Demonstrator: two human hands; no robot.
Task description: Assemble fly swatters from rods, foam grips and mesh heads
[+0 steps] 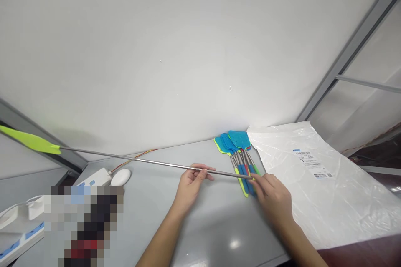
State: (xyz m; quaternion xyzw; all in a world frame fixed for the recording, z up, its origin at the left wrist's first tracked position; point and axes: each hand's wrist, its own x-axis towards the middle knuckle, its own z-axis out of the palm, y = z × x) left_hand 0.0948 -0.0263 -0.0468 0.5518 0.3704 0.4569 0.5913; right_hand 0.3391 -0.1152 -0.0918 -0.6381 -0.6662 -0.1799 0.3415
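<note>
A telescopic fly swatter is stretched out long across the view, its lime-green head at the far left and its thin metal rod running to the right. Midway along, my left hand is closed around the rod between thumb and fingers. My right hand grips the swatter's right end; the handle is mostly hidden in the fingers. Behind that hand, a pile of shorter fly swatters with blue heads lies on the grey table, their handles blue, lime-green and other colours.
A white plastic package with a printed label covers the table's right side. White power strips and a round white object sit at the left, near a pixelated patch. A white wall panel stands behind the table, with metal framing on the right.
</note>
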